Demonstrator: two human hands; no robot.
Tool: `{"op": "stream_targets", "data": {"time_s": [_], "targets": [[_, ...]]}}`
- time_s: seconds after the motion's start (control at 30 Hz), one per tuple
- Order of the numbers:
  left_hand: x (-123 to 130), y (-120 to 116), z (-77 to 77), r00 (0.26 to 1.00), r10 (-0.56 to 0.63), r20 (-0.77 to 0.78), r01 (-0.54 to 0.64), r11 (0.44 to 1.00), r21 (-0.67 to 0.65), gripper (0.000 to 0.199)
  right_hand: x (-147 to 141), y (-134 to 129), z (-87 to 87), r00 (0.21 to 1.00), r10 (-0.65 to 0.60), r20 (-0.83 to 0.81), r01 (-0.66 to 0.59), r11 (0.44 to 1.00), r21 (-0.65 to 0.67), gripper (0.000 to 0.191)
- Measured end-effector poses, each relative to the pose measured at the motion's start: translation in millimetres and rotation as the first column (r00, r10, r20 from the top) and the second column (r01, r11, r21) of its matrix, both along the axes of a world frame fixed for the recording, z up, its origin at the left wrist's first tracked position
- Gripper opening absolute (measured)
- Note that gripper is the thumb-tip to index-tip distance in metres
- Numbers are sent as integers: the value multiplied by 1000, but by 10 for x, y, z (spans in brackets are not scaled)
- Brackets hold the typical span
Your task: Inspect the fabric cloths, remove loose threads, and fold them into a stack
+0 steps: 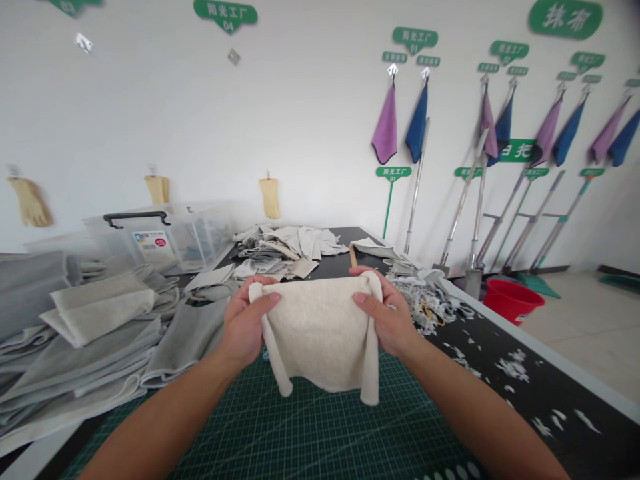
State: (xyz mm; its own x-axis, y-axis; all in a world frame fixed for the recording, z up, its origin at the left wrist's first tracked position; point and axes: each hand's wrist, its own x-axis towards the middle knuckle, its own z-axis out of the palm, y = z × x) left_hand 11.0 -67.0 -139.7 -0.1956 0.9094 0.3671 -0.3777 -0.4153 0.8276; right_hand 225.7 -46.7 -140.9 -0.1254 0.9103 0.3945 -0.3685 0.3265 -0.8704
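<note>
A cream cloth [320,333] hangs stretched between my two hands, its side edges curling inward, above a green cutting mat [320,440] with grid lines. My left hand [250,320] pinches the cloth's upper left corner, thumb in front. At the upper right corner, my right hand [387,310] grips it the same way. The cloth's lower edge hangs free and wavy. To the left lie stacks of folded grey and cream cloths [105,300], close to my left forearm.
Behind my hands is a heap of cloth pieces [295,247]. Shredded scraps [425,300] lie on the right. A clear plastic box [150,233] stands at the back left, and a red bucket [510,300] is on the floor at right.
</note>
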Motion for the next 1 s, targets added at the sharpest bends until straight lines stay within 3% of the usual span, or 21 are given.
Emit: {"op": "stream_targets", "data": {"time_s": [0.1, 0.3, 0.57, 1.0], "targets": [[-29, 16, 17, 994, 96, -50, -99, 993, -59, 17, -6, 33, -43, 999, -36, -8, 36, 999, -31, 28], [-75, 58, 30, 957, 249, -146, -253, 967, -15, 14, -29, 73, -53, 995, -40, -88, 39, 999, -20, 28], [-179, 101, 17, 934, 269, -235, -281, 960, -18, 8, 14, 170, -21, 981, -149, -128, 145, 988, -45, 23], [-206, 98, 81, 957, 264, -118, -266, 964, -3, 8, 106, 276, 7, 970, -227, -90, 226, 974, -15, 26]]}}
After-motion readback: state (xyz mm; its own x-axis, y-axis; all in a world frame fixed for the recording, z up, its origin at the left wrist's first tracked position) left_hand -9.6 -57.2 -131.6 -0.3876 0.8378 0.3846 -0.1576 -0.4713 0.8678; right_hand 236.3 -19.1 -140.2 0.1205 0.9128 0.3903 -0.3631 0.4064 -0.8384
